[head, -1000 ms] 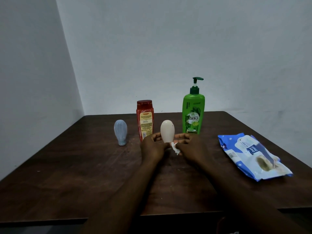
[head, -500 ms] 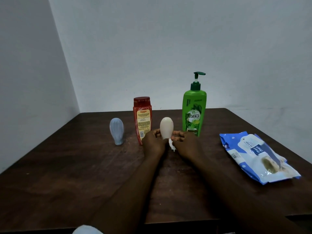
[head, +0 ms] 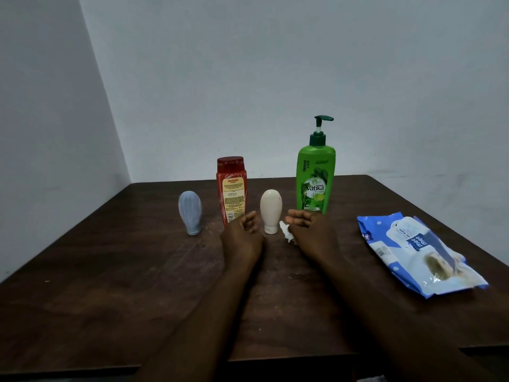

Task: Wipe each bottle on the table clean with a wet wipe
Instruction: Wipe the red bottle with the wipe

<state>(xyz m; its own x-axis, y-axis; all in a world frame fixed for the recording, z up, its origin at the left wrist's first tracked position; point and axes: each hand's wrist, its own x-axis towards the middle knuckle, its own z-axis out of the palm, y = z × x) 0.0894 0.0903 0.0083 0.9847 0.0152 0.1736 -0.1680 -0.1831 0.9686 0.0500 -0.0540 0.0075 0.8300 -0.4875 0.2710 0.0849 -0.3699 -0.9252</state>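
A small cream bottle (head: 270,209) stands cap-down on the dark wooden table (head: 110,285), free between my two hands. My left hand (head: 242,237) rests just left of it, fingers loosely curled and holding nothing. My right hand (head: 309,234) lies just right of it with a crumpled white wet wipe (head: 286,232) pinched under its fingers. A pale blue bottle (head: 190,212) stands at the left, a red bottle (head: 231,188) behind my left hand, and a tall green pump bottle (head: 316,175) behind my right hand.
A blue and white pack of wet wipes (head: 413,249) lies flat on the right side of the table. Grey walls close the table in at the back and left. The table's front edge runs under my forearms.
Both hands have let go of the cream bottle and moved apart to either side of it. The bottle now stands alone. The wipe stays with my right hand.
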